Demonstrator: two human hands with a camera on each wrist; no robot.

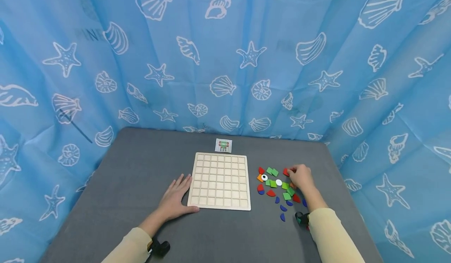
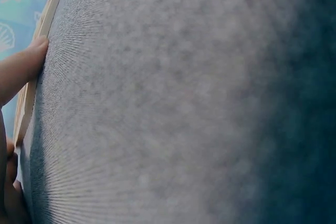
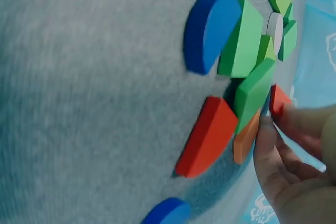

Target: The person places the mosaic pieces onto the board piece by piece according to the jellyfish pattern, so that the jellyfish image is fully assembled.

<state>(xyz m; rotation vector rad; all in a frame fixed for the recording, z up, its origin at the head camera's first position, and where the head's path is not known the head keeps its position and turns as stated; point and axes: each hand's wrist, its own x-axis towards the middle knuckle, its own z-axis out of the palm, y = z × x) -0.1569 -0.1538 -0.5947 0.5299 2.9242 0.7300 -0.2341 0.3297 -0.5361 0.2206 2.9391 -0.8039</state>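
A pale wooden grid board [image 1: 220, 181] lies on the grey table [image 1: 134, 177]. My left hand [image 1: 175, 197] rests flat beside the board's left edge, fingers straight and touching it; a fingertip [image 2: 31, 56] shows against the board edge [image 2: 50, 11] in the left wrist view. To the right lies a pile of small coloured pieces [image 1: 278, 186]: green squares, red, blue and orange shapes, white discs. My right hand [image 1: 300, 177] sits over the pile's far right, fingers curled on a small red piece [image 1: 286, 172]. In the right wrist view its fingers [image 3: 294, 124] pinch that red piece [image 3: 278, 100].
A small pattern card [image 1: 223, 145] lies just behind the board. Blue curtains with shell prints [image 1: 225, 59] surround the table on three sides. Black wrist-camera mounts [image 1: 160, 248] sit at both sleeves. Bare grey tabletop stretches left of the board.
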